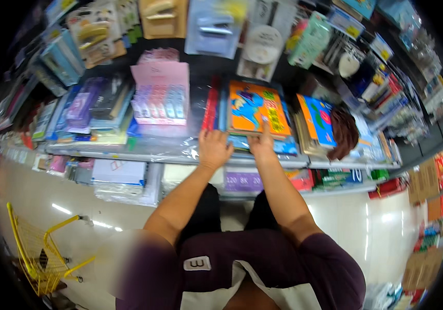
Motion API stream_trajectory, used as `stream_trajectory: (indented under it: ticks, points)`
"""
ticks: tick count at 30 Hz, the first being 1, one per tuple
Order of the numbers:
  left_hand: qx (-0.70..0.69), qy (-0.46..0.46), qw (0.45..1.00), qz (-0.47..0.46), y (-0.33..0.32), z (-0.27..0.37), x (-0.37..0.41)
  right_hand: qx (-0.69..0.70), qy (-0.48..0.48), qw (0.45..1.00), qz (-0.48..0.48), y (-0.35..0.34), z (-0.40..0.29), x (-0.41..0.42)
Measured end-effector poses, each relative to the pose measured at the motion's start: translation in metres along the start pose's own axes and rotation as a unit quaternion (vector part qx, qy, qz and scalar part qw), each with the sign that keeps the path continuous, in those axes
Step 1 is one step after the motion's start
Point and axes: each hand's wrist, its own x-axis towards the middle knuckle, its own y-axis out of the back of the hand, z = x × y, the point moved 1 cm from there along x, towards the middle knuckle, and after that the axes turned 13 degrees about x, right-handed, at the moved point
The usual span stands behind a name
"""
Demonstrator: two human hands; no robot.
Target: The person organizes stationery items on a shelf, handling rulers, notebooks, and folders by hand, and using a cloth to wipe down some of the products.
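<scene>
On the shelf before me lies a stack of books topped by an orange picture book point(256, 110) with a blue cartoon figure. My right hand point(263, 141) grips its near edge, the thumb on the cover and the fingers beneath. Left of the stack, my left hand point(214, 147) rests palm down at the shelf's front, by the near end of a red strip-shaped item point(210, 108); nothing is visibly held in it. A blue item in clear film point(283, 147) sticks out under the stack.
A pink display box of small tubes point(160, 104) stands left. A second book stack point(316, 120) with a brown cloth item point(343, 133) lies right. Blister-packed staplers point(215, 29) hang behind. Paper pads fill the lower shelf point(155, 155). A yellow shopping cart point(47, 248) stands on the floor behind left.
</scene>
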Motion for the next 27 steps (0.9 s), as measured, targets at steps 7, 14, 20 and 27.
stream_trajectory:
  ticks: [7, 14, 20, 27]
  points:
    - [-0.036, 0.006, 0.998, 0.051, -0.006, 0.005, 0.001, -0.017, 0.01, 1.0, -0.002, -0.009, -0.003, -0.007]
    - [-0.065, 0.042, 0.997, 0.02, -0.004, 0.006, 0.005, -0.035, 0.019, 0.999, 0.032, -0.013, -0.004, -0.006]
    - [-0.108, 0.093, 0.988, -0.067, -0.001, 0.001, 0.012, -0.081, -0.083, 0.993, -0.011, -0.008, -0.017, -0.026]
    - [-0.159, 0.084, 0.984, 0.008, 0.014, 0.007, 0.021, -0.327, 0.024, 0.928, -0.177, 0.023, -0.104, -0.091]
